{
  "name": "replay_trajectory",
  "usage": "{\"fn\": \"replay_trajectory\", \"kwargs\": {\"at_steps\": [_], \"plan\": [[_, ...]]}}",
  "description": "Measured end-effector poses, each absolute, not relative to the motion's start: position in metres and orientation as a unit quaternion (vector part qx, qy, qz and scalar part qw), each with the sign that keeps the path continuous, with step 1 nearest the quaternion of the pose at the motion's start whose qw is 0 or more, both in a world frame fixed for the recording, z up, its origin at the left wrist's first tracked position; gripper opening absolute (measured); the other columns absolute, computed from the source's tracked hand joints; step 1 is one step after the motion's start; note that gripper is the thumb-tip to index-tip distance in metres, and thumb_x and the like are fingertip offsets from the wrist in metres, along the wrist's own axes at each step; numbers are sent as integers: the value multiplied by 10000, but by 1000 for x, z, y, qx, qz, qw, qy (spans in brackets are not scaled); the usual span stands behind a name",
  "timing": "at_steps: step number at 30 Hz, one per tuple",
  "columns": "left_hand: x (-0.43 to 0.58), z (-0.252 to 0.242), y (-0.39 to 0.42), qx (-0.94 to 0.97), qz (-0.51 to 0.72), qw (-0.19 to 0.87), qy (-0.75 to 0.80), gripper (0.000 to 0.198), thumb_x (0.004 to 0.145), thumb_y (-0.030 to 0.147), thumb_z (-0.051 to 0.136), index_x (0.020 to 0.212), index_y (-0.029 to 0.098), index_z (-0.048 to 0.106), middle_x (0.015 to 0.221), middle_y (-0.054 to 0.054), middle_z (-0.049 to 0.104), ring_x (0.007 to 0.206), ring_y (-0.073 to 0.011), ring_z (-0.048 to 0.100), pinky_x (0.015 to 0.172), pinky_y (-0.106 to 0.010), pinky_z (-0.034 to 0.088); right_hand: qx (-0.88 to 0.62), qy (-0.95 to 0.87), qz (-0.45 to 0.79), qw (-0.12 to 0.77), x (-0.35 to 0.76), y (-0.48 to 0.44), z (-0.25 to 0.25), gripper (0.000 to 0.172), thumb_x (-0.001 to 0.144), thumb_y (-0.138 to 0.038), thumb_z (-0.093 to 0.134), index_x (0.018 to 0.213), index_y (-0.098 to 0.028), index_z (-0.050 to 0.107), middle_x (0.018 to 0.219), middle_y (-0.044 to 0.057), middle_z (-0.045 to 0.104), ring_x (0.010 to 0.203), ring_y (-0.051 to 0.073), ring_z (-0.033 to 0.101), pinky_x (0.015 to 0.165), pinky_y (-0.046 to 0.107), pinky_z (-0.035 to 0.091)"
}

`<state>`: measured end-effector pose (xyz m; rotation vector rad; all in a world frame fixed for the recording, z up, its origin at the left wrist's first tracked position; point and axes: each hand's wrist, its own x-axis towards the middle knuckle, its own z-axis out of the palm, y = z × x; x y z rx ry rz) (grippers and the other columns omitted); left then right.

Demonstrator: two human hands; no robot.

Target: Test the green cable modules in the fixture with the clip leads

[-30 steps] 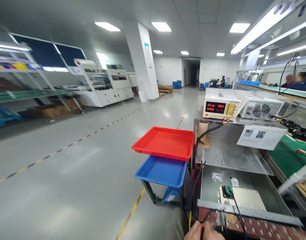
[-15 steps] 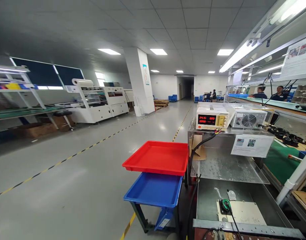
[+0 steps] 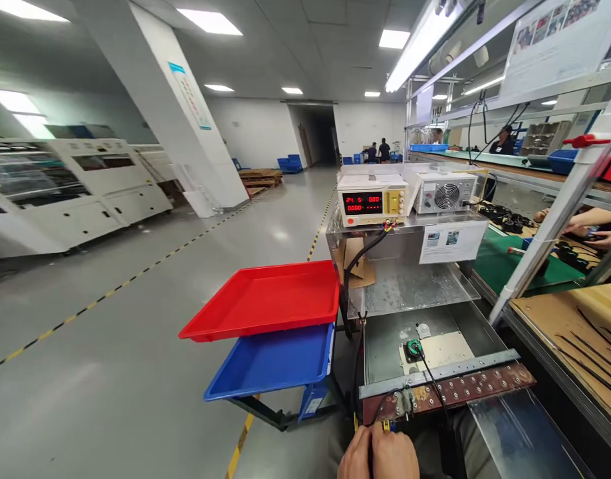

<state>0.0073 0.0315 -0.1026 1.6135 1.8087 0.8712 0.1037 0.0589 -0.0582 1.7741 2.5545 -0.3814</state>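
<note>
Both hands (image 3: 377, 456) meet at the bottom edge, their grip seemingly pinched on thin wires (image 3: 385, 427) just below the brown terminal strip (image 3: 455, 392), red tray (image 3: 265, 299) up-left.

Grey factory floor (image 3: 135, 346), white pillar (image 3: 170, 106), bright ceiling lights (image 3: 210, 21).

**Not much of the wearer to be seen here**

Only a small bit of the person is caught, right at the bottom edge of the frame, a little right of centre. Two bare hands are seen there: the left hand (image 3: 356, 458) and the right hand (image 3: 395, 456). No gloves, rings or watch can be made out, and no sleeves either, since the wrists are cut off by the frame edge. Grey-olive trousers (image 3: 330, 439) are seen just beside and under them.
</note>
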Motion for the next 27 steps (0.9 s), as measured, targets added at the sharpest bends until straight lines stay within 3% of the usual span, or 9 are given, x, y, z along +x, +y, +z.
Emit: {"fn": "replay_trajectory", "kwargs": {"at_steps": [8,13,20,27], "plan": [[10,-108,29,607,279,245,703,266,826,206,452,979,238,667,1033,-90,713,929,-243,698,757,-287,517,582,804,-120,-14,106,51,-48,234,873,23,496,950,-148,635,808,130,741,710,306,742,574,307,527],[11,-113,31,615,233,266,705,347,873,188,378,1096,232,641,1122,-100,698,1024,-233,674,850,-307,505,582,804,-114,-41,109,50,-54,187,870,3,518,925,-150,609,771,116,729,673,273,737,556,263,483],[7,-102,31,635,232,282,680,329,872,172,370,1029,213,656,1092,-109,697,1054,-229,664,880,-296,495,589,800,-108,-42,108,50,-52,158,884,-18,534,916,-151,614,764,110,732,662,271,734,555,263,492],[7,-132,33,621,234,250,705,389,854,143,367,1089,215,668,1167,-99,700,1105,-236,659,910,-304,508,591,800,-104,-22,106,51,-56,193,863,-6,539,944,-157,629,791,101,740,681,298,734,577,306,527]]}}
